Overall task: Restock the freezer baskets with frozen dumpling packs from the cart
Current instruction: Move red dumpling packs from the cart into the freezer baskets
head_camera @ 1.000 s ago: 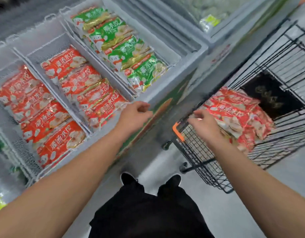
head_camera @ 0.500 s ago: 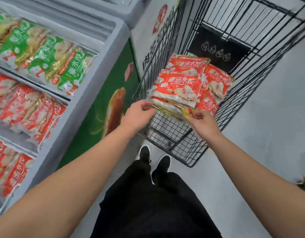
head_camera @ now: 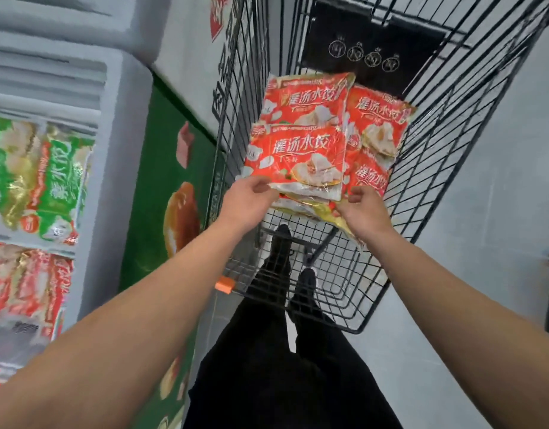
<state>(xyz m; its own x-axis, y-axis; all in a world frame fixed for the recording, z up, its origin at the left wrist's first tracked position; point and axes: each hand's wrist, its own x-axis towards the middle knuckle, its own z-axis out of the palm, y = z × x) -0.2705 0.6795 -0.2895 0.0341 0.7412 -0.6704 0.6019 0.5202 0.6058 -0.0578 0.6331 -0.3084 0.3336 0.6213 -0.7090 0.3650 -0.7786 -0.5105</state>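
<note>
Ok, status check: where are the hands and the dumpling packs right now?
Left hand grips near-left edge of the top red pack. Right hand pinches near-right edge of the stack. Packs inside the cart, not yet lifted clear. Nothing in the way.

head-worn view, looking down, close over cart

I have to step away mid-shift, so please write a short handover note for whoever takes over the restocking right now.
Left hand: grips the near left edge of the top red plastic dumpling pack in the black wire cart.
Right hand: holds the near right edge of the stack, by a gold-trimmed pack underneath.
More red packs lie beside and beneath.
Done: the white freezer on the left already shows green packs and red packs.
Left: lift this stack, carry it to the freezer baskets, then empty the cart.
</note>
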